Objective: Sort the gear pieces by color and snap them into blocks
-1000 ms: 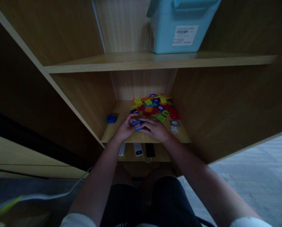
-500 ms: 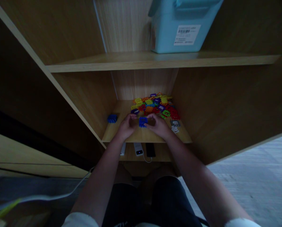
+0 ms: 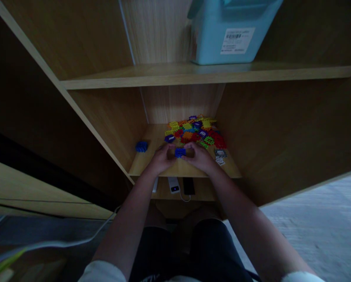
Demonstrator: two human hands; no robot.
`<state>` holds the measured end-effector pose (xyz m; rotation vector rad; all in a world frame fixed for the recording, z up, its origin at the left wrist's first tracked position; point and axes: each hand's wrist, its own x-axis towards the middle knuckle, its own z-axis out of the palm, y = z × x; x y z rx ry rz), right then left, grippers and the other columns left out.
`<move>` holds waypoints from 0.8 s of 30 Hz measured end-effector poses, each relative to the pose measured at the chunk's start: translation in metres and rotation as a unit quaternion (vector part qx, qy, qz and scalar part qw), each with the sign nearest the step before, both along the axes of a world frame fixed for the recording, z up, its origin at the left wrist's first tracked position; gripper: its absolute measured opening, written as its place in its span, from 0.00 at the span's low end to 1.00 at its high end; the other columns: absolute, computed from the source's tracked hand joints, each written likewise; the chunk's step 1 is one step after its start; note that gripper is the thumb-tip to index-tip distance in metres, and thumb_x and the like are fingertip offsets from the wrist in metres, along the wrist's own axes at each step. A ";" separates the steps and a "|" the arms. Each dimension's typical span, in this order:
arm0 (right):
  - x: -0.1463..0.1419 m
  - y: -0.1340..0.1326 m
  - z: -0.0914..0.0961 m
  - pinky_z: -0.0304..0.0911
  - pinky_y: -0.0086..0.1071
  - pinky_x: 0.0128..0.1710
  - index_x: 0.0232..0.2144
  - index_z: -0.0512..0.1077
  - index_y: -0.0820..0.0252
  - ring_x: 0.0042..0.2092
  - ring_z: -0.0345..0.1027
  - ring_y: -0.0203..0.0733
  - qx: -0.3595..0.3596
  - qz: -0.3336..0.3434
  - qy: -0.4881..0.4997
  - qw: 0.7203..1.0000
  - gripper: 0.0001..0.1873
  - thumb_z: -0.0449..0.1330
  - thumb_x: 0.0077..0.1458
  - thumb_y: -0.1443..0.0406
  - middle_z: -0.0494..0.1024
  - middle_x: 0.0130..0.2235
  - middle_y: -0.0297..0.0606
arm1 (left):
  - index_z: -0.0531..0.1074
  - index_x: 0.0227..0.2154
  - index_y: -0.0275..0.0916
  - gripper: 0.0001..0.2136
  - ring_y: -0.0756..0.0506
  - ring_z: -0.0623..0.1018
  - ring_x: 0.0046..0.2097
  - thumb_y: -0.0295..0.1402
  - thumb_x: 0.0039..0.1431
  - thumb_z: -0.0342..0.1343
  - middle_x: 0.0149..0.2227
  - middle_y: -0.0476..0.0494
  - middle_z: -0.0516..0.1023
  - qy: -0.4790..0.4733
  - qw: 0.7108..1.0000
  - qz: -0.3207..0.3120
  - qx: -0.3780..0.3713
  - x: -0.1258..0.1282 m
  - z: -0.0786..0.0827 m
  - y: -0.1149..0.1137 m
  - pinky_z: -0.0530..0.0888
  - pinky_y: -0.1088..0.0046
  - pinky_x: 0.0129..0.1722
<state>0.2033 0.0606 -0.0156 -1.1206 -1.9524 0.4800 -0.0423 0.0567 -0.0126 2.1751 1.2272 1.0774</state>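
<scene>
Two hands hold one blue toy piece

The left hand (image 3: 160, 158) and right hand (image 3: 201, 157) pinch a small blue piece (image 3: 180, 152) between their fingertips, near the front edge of the lower shelf (image 3: 140, 166). Behind it lies a pile of bright pieces (image 3: 195, 131) — another blue piece (image 3: 141, 146) sits by the shelf's left side.

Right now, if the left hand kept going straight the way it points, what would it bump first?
Probably the pile of colourful toy pieces, just beyond the left hand and the blue piece it pinches; depth is hard to judge.
</scene>
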 end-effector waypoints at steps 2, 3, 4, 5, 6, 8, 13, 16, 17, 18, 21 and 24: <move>0.000 0.000 0.001 0.71 0.47 0.59 0.48 0.74 0.50 0.54 0.79 0.51 0.006 0.001 -0.013 1.000 0.19 0.73 0.56 0.60 0.84 0.51 0.38 | 0.75 0.56 0.43 0.23 0.36 0.82 0.60 0.26 0.57 0.67 0.57 0.38 0.84 0.000 1.000 -0.001 0.001 0.001 0.001 -0.001 0.75 0.50 0.66; 0.000 0.000 0.001 0.71 0.47 0.59 0.48 0.74 0.51 0.54 0.79 0.51 0.008 0.001 -0.019 1.000 0.19 0.73 0.56 0.60 0.84 0.51 0.38 | 0.76 0.56 0.43 0.22 0.36 0.82 0.60 0.26 0.58 0.67 0.57 0.38 0.84 0.001 1.000 0.000 0.001 0.001 0.002 -0.001 0.76 0.50 0.66; 0.000 -0.001 0.001 0.71 0.47 0.59 0.48 0.74 0.51 0.54 0.79 0.51 0.010 0.001 -0.023 1.000 0.19 0.73 0.56 0.61 0.84 0.51 0.38 | 0.76 0.56 0.44 0.22 0.36 0.82 0.60 0.27 0.58 0.67 0.56 0.39 0.84 0.003 1.000 0.001 0.001 0.001 0.002 -0.001 0.75 0.50 0.66; 0.000 -0.001 0.002 0.71 0.47 0.59 0.48 0.74 0.51 0.54 0.79 0.52 0.011 0.000 -0.026 1.000 0.19 0.73 0.57 0.61 0.84 0.51 0.39 | 0.76 0.55 0.45 0.21 0.36 0.83 0.60 0.27 0.59 0.67 0.56 0.40 0.84 0.007 1.000 0.004 0.001 0.001 0.003 -0.002 0.75 0.50 0.66; 0.000 -0.001 0.002 0.72 0.47 0.59 0.49 0.75 0.51 0.54 0.79 0.52 0.010 0.000 -0.028 1.000 0.18 0.73 0.57 0.61 0.84 0.51 0.39 | 0.76 0.55 0.45 0.21 0.36 0.83 0.60 0.27 0.59 0.67 0.56 0.40 0.85 0.010 1.000 0.007 0.002 0.001 0.003 -0.002 0.75 0.50 0.66; 0.000 -0.001 0.002 0.72 0.47 0.59 0.49 0.75 0.51 0.54 0.79 0.52 0.008 0.003 -0.033 0.999 0.18 0.73 0.57 0.61 0.84 0.51 0.39 | 0.76 0.55 0.44 0.20 0.37 0.83 0.60 0.27 0.60 0.67 0.56 0.39 0.85 0.013 1.000 0.009 0.004 0.002 0.003 -0.002 0.76 0.51 0.66; -0.001 -0.001 0.001 0.72 0.48 0.59 0.50 0.76 0.50 0.54 0.80 0.52 0.008 0.000 -0.038 0.999 0.20 0.73 0.56 0.62 0.85 0.51 0.39 | 0.76 0.56 0.41 0.22 0.36 0.81 0.61 0.25 0.58 0.66 0.57 0.38 0.84 0.032 0.999 0.030 0.004 0.002 0.001 -0.002 0.76 0.52 0.66; -0.001 -0.001 0.000 0.73 0.47 0.58 0.50 0.75 0.50 0.53 0.80 0.52 0.005 -0.005 -0.041 0.999 0.20 0.73 0.56 0.63 0.85 0.52 0.39 | 0.76 0.55 0.41 0.21 0.35 0.80 0.62 0.24 0.58 0.64 0.58 0.37 0.83 0.054 0.994 0.094 0.009 0.001 0.002 0.000 0.76 0.52 0.66; -0.001 -0.001 0.000 0.73 0.47 0.58 0.50 0.75 0.50 0.53 0.81 0.52 0.004 -0.005 -0.042 0.999 0.20 0.74 0.56 0.63 0.85 0.52 0.39 | 0.76 0.55 0.41 0.20 0.34 0.80 0.62 0.24 0.59 0.63 0.58 0.37 0.83 0.063 0.991 0.118 0.013 0.001 0.002 0.000 0.75 0.52 0.67; -0.001 -0.001 0.000 0.73 0.47 0.58 0.50 0.75 0.50 0.53 0.81 0.51 0.005 -0.006 -0.042 0.999 0.21 0.74 0.56 0.63 0.85 0.52 0.39 | 0.77 0.55 0.40 0.19 0.34 0.80 0.62 0.24 0.60 0.62 0.58 0.36 0.83 0.074 0.987 0.139 0.016 0.001 0.002 0.001 0.75 0.52 0.67; -0.001 0.000 -0.001 0.74 0.47 0.58 0.50 0.74 0.50 0.53 0.81 0.51 0.002 -0.007 -0.041 0.999 0.21 0.74 0.55 0.63 0.85 0.52 0.39 | 0.78 0.55 0.37 0.17 0.34 0.80 0.61 0.26 0.63 0.60 0.57 0.33 0.83 0.120 0.975 0.188 0.020 0.001 0.002 0.005 0.74 0.53 0.67; -0.001 0.002 -0.004 0.74 0.47 0.58 0.50 0.74 0.50 0.53 0.81 0.50 0.002 -0.007 -0.038 0.999 0.22 0.74 0.55 0.63 0.85 0.51 0.39 | 0.78 0.56 0.35 0.17 0.32 0.80 0.62 0.31 0.66 0.59 0.58 0.30 0.83 0.166 0.960 0.225 0.009 0.004 0.002 0.013 0.74 0.53 0.67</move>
